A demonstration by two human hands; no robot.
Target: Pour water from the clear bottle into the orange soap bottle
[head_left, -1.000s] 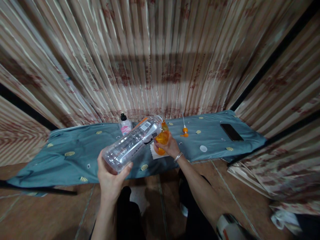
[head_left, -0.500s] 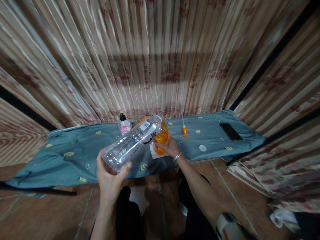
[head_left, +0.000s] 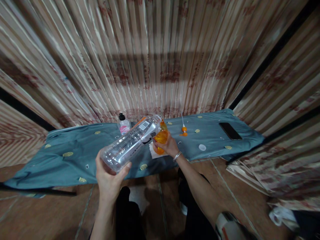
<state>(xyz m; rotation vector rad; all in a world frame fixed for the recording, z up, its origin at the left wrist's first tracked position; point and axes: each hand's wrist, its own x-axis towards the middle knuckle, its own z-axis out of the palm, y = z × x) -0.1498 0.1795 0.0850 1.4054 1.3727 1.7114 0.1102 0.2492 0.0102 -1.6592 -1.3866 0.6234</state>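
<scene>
Stillness holds since half a second ago: the whole view has only slid a touch, so everything sits slightly further left. My left grip stays wrapped around the base of a large, clear plastic bottle with printed lettering, tilted with its neck up and to the right. My right grip stays closed around a smaller, translucent orange plastic bottle, nearly upright, at the middle of a long bench draped in teal cloth with yellow motifs.

I count three bottles; the third is small and clear, with a pink label and black cap, standing behind the large one. There is one orange pump top with a thin, pale tube, one flat white disc, one black phone and one scallop-edged white sheet.

The orange bottle and my right grip cover much of the sheet. The large bottle's mouth overlaps the orange bottle's top, and I cannot tell whether they touch. Liquid levels are hard to make out. A pale object on my right forearm is cut off below.
</scene>
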